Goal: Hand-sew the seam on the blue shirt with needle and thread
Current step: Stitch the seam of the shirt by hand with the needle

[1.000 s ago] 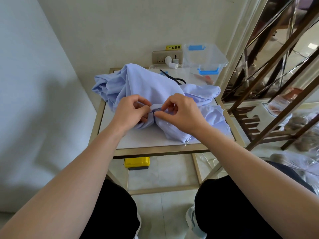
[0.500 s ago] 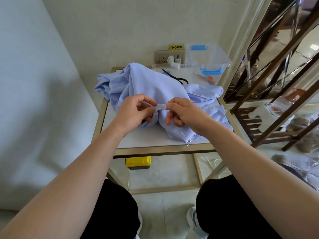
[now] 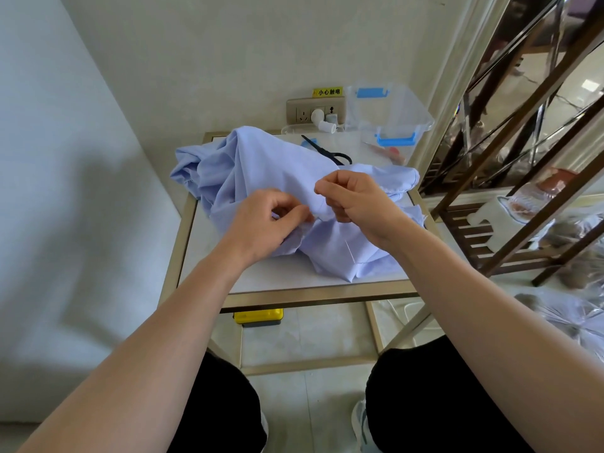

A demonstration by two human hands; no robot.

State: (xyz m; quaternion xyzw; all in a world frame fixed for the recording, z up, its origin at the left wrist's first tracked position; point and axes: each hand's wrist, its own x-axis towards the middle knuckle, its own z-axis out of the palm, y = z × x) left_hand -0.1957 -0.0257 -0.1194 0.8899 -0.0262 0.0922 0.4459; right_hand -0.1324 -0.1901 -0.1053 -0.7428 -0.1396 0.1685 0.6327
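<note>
Left hand [image 3: 271, 220]: centre of frame, thumb and fingers pinching a raised fold of the blue shirt [image 3: 261, 165].
Right hand [image 3: 356, 201]: just right of the fold; thumb and forefinger pressed tip to tip, other fingers curled. Probably on the needle, which is too fine to see.
Shirt location: bunched on the white-topped table [image 3: 294, 294], centre of frame.
Change: half a second ago both hands met at the fold. Now the right sits higher and apart from the left.
Reading: likely a stitch being drawn through while the left keeps the seam steady. Sewing is under way, and seam progress can't be judged.
Legible text: yellow label [image 3: 327, 92] above the wall socket [image 3: 313, 112], upper centre, reads "小心触电".
Nearby: black scissors [image 3: 330, 153] behind the shirt; no brand readable.
</note>
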